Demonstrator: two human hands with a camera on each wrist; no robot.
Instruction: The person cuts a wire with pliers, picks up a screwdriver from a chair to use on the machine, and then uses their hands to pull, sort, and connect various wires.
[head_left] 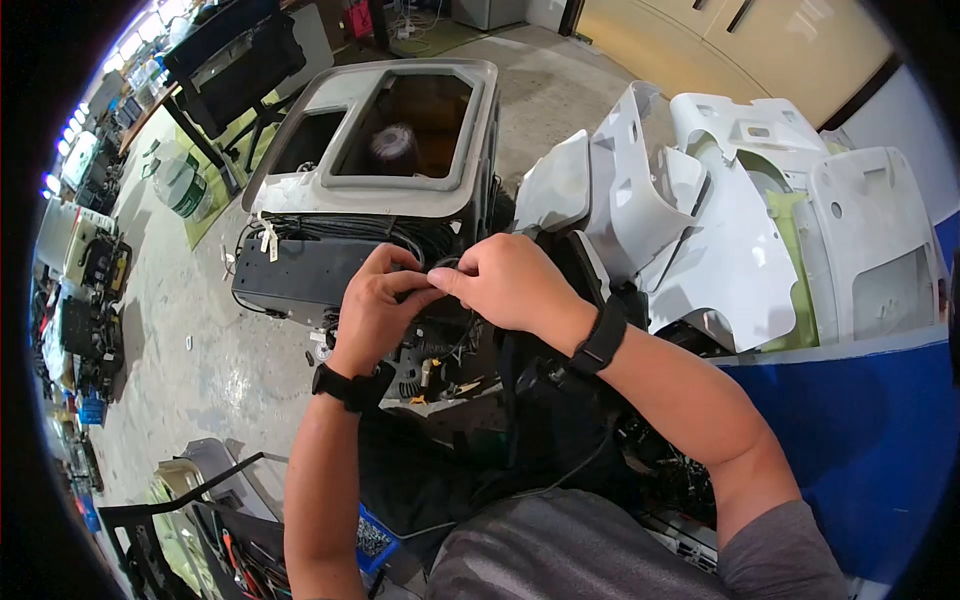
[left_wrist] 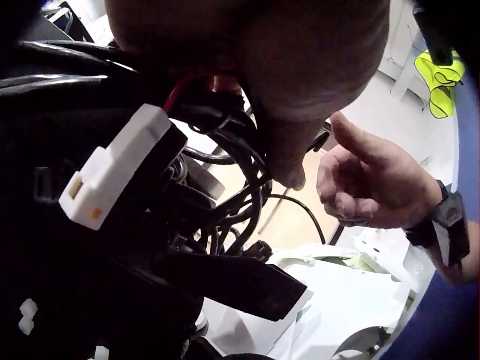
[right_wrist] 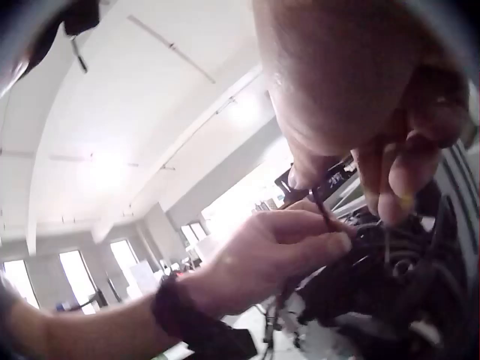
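Both hands meet over a bundle of black cables (left_wrist: 244, 161) beside a black metal box (head_left: 300, 272). The left hand (head_left: 378, 305) has its thumb and fingers bent round a thin black cable, which shows between the hands in the right wrist view. The right hand (head_left: 515, 285) pinches the same dark strand (right_wrist: 321, 204) with thumb and fingertips, close against the left fingertips. A white connector (left_wrist: 116, 165) with a red wire lies near the left hand in the left wrist view. The exact piece between the fingertips is mostly hidden.
A grey frame with openings (head_left: 400, 185) stands behind the box. White plastic panels (head_left: 720, 230) are stacked at the right, beside a blue surface (head_left: 850, 440). A black chair (head_left: 230, 75) and a clear bottle (head_left: 180, 185) stand back left; a blue tray (head_left: 372, 540) of small parts sits below.
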